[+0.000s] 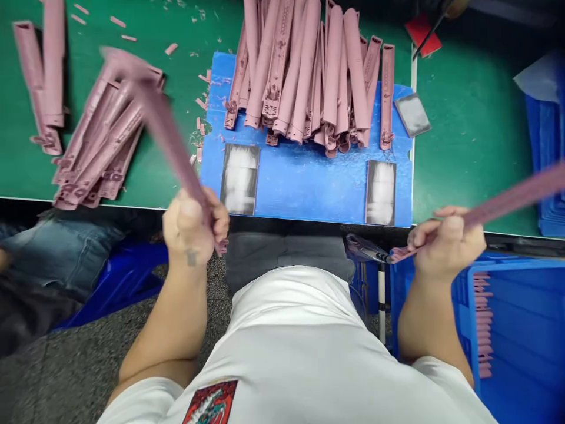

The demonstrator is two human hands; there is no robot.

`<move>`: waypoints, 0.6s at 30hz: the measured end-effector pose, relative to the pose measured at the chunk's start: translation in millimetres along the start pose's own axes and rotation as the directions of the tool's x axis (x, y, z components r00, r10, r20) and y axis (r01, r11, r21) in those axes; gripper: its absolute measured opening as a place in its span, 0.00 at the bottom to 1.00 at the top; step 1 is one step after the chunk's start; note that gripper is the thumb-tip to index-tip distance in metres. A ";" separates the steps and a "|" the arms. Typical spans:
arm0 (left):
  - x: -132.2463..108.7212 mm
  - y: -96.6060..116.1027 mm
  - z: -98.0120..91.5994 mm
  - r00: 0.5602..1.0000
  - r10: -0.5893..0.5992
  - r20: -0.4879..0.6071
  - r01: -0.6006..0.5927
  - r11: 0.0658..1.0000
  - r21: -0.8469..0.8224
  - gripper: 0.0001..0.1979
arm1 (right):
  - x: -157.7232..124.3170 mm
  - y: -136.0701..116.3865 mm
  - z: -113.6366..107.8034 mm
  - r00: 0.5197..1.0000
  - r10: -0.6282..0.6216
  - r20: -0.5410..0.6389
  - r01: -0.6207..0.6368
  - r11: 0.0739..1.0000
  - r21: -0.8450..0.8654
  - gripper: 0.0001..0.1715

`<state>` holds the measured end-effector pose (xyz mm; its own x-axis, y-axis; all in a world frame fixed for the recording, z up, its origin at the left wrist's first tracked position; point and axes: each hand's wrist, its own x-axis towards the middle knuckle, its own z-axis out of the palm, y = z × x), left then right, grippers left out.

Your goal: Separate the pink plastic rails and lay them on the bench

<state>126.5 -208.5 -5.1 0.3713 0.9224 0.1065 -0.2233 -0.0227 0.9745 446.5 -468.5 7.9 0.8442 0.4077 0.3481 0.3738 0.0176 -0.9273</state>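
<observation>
I hold a long pink plastic molding in my left hand and a second molding in my right hand.
Both my fists are closed around them near the edge of the green table; the left one's far end blurs in front of a small stack of moldings, the right one slants out of view. Beyond, between my hands, a heap of similar moldings lies on a blue board.
</observation>
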 end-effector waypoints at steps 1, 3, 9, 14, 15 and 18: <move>-0.2 1.6 -0.8 0.995 -0.094 -0.024 0.093 0.996 -0.012 0.28 | 4.3 0.3 -1.4 0.997 0.073 -0.006 -0.073 0.997 -0.019 0.24; 2.6 3.3 -1.1 0.967 -0.250 -0.039 0.250 0.968 -0.015 0.24 | 15.6 4.3 2.1 0.979 0.200 0.026 -0.199 0.979 -0.040 0.23; 6.3 19.0 -1.7 0.942 -0.329 0.070 0.337 0.924 -0.182 0.26 | 27.8 3.7 10.9 0.881 0.404 0.245 -0.451 0.873 0.184 0.30; 22.5 28.4 -7.7 0.973 -0.222 0.064 0.227 0.969 -0.095 0.29 | 39.5 -14.4 8.1 0.938 0.292 0.186 -0.329 0.919 0.217 0.30; 29.7 27.7 -11.4 0.980 -0.196 0.043 0.196 0.980 -0.013 0.31 | 44.8 -16.5 9.7 0.957 0.247 0.150 -0.267 0.954 0.136 0.29; 63.4 20.0 -22.7 0.998 0.025 -0.061 -0.004 0.943 0.333 0.24 | 71.2 -11.2 20.9 0.999 -0.034 0.039 0.040 0.984 -0.174 0.24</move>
<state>125.1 -141.7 16.7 0.3099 0.9433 0.1189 0.0880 -0.1530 0.9843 494.5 -420.6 40.2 0.8154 0.4422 0.3735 0.4684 -0.1251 -0.8746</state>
